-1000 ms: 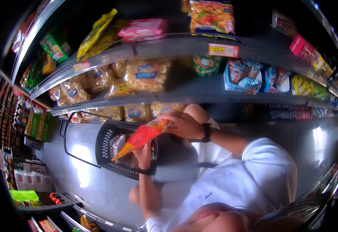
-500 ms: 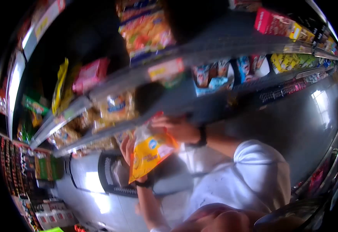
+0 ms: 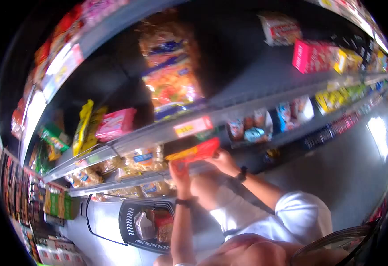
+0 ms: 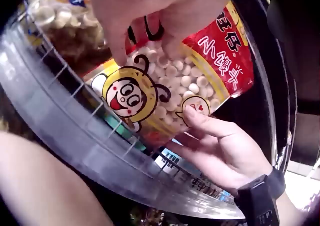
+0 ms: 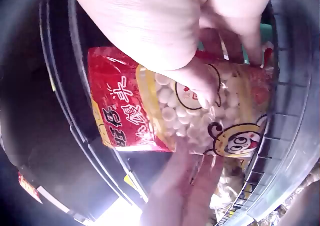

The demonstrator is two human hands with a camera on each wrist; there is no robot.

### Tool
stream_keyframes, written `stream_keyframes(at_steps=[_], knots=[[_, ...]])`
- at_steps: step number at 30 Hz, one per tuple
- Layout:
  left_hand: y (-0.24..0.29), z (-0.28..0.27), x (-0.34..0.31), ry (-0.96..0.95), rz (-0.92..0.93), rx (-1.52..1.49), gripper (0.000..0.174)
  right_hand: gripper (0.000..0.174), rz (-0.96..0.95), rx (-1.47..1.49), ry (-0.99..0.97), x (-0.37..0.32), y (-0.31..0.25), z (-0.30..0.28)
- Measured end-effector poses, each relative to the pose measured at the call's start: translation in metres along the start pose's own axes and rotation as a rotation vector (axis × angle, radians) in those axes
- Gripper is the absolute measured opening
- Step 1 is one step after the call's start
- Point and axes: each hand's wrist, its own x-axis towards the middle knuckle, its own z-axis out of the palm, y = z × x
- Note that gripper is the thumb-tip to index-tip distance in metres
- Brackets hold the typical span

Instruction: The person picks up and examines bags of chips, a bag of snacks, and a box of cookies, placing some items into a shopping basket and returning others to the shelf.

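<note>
Both hands hold a red and yellow bag of small round biscuits [image 3: 195,152] at the lower shelf's front. My left hand [image 3: 180,174] grips one edge, thumb and fingers over the bag in the left wrist view. My right hand [image 3: 224,162] pinches the opposite edge, its thumb lying on the printed side in the right wrist view. A cartoon bee face and a clear window of pale round biscuits show on the bag [image 4: 192,85]. From the head, the bag is seen nearly edge-on. Dark bands circle both wrists.
A black shopping basket [image 3: 129,224] stands on the floor, lower left, holding packaged goods. Bags of pale snacks [image 3: 143,158] fill the lower shelf. Above are a pink pack [image 3: 116,124] and colourful snack bags [image 3: 174,86]. A wire guard [image 5: 282,116] edges the shelf.
The bag has gone from above the basket up to the shelf front, turning on the way, with both hands still on it. The head view has swung too.
</note>
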Motion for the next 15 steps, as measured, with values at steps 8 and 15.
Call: stream_keyframes(at_steps=[8, 15], knots=[[0.003, 0.018, -0.004, 0.002, 0.099, 0.609, 0.039, 0.039, 0.018, -0.023, 0.142, 0.032, 0.061, -0.001], [-0.003, -0.018, -0.025, 0.014, 0.065, 0.702, 0.04, 0.039, 0.042, 0.052, 0.096, 0.056, 0.078, -0.004]])
